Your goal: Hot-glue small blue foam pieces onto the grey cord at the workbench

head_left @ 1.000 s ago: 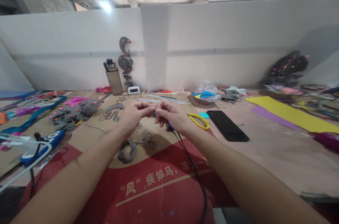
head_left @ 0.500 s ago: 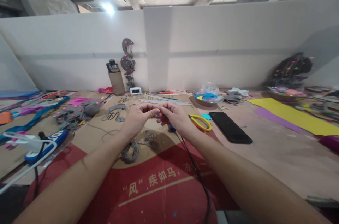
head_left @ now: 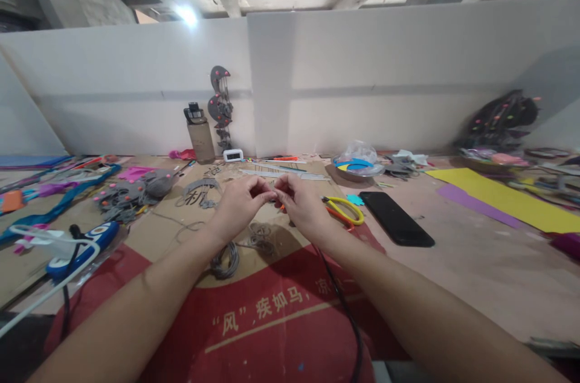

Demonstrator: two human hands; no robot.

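Note:
My left hand (head_left: 240, 205) and my right hand (head_left: 299, 202) meet fingertip to fingertip above the cardboard. Both are closed in a pinch, thumbs against fingers, and whatever they hold is too small to make out. A bit of orange shows by my right fingers. Beneath the hands lie a coil of grey cord (head_left: 225, 260) and a looser tangle of grey cord (head_left: 261, 238). Beside my right wrist are scissors with yellow handles (head_left: 347, 211). A black cable (head_left: 335, 286) runs down from under my right wrist.
A black phone (head_left: 397, 218) lies to the right, with yellow paper (head_left: 507, 199) beyond. At the back stand a bottle (head_left: 200, 138), a small white clock (head_left: 232, 156) and a bowl (head_left: 356, 173). A power strip (head_left: 84, 250) and grey cord pieces with pink dots (head_left: 131, 193) are at left.
My fingers have shifted slightly, with the right hand's fingers turned a little and orange now showing near them. The blue thing under my right hand is now hidden.

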